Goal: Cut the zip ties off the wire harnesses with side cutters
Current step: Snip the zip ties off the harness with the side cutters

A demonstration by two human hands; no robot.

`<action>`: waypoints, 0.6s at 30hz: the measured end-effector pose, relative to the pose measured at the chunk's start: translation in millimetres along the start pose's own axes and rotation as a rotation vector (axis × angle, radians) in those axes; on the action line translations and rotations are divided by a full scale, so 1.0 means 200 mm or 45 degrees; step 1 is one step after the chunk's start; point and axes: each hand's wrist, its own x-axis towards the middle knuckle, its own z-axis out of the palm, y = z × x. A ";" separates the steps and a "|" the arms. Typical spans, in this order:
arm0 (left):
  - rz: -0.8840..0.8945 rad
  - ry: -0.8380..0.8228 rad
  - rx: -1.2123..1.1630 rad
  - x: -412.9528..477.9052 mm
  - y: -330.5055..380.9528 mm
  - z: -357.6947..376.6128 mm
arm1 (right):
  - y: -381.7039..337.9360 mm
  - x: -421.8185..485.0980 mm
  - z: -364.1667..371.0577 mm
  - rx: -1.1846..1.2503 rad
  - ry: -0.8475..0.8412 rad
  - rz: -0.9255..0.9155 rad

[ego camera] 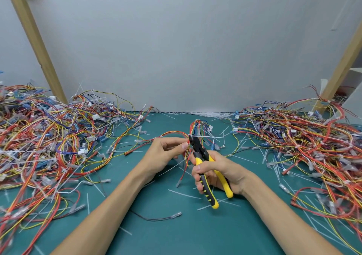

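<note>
My left hand (166, 151) pinches a wire harness (197, 129) of red, yellow and blue wires, held upright over the middle of the green mat (176, 233). My right hand (217, 172) grips the yellow-and-black side cutters (207, 178) by both handles. The black jaws point up and left and sit at the harness, right where a white zip tie (210, 136) sticks out to the right. Whether the jaws are closed on the tie is hard to tell.
A big tangle of harnesses (49, 141) covers the left of the mat, another pile (309, 141) the right. Cut white zip ties (184, 194) and a loose black wire (156, 218) lie scattered around my arms. Wooden posts (35, 39) and a grey wall stand behind.
</note>
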 end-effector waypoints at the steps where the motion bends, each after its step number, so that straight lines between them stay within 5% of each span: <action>1: 0.003 -0.010 0.006 0.00 0.00 0.00 | 0.00 0.00 0.00 0.016 -0.002 0.004; 18: 0.023 -0.054 0.021 0.00 -0.01 -0.01 | -0.01 0.01 0.04 -0.037 0.131 0.118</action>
